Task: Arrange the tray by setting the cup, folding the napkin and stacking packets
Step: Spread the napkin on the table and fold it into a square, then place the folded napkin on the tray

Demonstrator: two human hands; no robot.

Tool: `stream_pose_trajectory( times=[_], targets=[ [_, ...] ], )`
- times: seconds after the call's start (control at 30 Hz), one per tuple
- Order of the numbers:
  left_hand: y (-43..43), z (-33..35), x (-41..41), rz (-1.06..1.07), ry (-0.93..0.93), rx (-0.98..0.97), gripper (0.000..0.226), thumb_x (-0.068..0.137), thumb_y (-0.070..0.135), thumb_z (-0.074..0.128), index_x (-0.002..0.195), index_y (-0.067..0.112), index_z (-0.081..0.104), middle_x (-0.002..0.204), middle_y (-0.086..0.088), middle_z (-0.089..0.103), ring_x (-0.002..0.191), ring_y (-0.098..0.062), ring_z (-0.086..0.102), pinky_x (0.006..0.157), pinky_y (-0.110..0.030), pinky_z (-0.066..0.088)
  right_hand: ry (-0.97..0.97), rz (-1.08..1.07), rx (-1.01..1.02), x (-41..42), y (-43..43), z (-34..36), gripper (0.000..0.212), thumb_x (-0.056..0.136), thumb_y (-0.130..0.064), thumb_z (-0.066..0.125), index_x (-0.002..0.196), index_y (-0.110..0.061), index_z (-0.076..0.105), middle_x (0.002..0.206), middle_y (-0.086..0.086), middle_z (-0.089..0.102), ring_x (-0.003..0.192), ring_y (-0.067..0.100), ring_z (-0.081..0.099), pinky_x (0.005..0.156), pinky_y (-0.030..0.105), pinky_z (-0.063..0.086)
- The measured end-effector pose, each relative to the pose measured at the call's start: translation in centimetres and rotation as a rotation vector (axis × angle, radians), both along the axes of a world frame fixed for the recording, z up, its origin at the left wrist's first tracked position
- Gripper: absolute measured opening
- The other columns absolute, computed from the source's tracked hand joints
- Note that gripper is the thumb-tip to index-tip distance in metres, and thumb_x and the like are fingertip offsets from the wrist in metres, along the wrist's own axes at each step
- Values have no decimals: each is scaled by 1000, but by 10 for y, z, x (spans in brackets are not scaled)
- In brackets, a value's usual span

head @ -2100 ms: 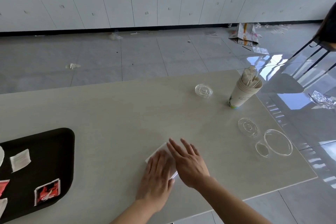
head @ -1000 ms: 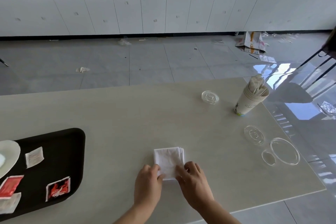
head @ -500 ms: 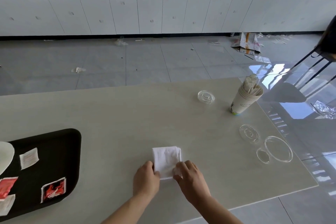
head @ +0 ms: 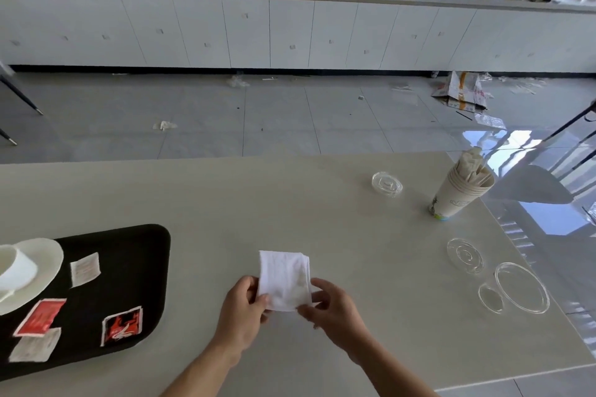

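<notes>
While both hands meet low in the middle of the frame, the folded white napkin [head: 284,280] sits between them on the pale table [head: 290,203]; the left hand [head: 242,309] pinches the napkin's lower left corner between thumb and fingers, and the right hand [head: 332,308] nips its lower right edge the same way; the far half of the napkin lies flat on the table. At the lower left of the frame lies the black tray [head: 129,267]; on it rests a white cup [head: 16,271] standing on a white saucer [head: 48,255] at the frame's left edge, with a white packet [head: 84,268] just beside the saucer, a red packet [head: 40,316] below it, another white packet [head: 34,345] touching that one, and a red-and-black packet [head: 122,325] nearer the tray's right edge; none are stacked. At the right of the frame stands a stack of paper cups [head: 458,193], with clear lids [head: 464,255] scattered near it.
</notes>
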State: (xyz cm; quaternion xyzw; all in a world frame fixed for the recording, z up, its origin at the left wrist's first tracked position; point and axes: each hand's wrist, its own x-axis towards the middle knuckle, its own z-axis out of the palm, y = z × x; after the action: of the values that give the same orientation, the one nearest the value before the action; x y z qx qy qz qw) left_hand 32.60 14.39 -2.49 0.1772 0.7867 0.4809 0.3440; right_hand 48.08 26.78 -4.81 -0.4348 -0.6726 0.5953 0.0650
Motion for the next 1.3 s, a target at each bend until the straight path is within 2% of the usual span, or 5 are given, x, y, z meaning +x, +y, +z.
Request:
stream_pose_trajectory(
  times=[0.27, 0.47, 0.67, 1.03, 1.3],
  targets=[
    [-49, 8, -36, 135, 48, -18, 14, 84, 4, 59, 86, 18, 59, 83, -2, 70, 73, -21, 68, 58, -30, 59, 165, 104, -158, -59, -25, 17, 30, 77, -19, 75, 105, -29, 72, 72, -4, 64, 68, 11, 59, 66, 29, 49],
    [-86, 14, -61, 307, -108, 159, 20, 81, -2, 62, 91, 15, 64, 90, -7, 73, 83, -23, 72, 64, -33, 60, 201, 114, -373, -98, -55, 18, 38, 72, -13, 80, 107, -18, 67, 99, 16, 62, 85, 23, 68, 85, 42, 59],
    [-114, 20, -86, 379, -108, 198, 21, 82, 0, 64, 96, 15, 63, 94, -8, 72, 85, -24, 72, 68, -38, 61, 224, 156, -435, -137, -83, 24, 49, 72, -1, 79, 116, -8, 58, 112, 23, 66, 84, 32, 70, 80, 42, 58],
    [-163, 19, -178, 242, 259, -94, 28, 84, 23, 70, 105, 31, 54, 88, 12, 66, 74, -9, 68, 62, -24, 56, -96, 242, 247, -229, -138, 42, 24, 78, -30, 73, 93, -28, 54, 75, -6, 71, 64, 2, 65, 52, 14, 44],
    [-172, 12, -239, 60, 293, -118, 26, 82, 21, 73, 101, 26, 56, 81, 9, 68, 68, -6, 67, 60, -19, 50, -245, 185, 471, -281, -160, 40, 32, 86, -31, 65, 115, -20, 58, 94, -3, 71, 84, 16, 66, 75, 31, 55]
  ],
)
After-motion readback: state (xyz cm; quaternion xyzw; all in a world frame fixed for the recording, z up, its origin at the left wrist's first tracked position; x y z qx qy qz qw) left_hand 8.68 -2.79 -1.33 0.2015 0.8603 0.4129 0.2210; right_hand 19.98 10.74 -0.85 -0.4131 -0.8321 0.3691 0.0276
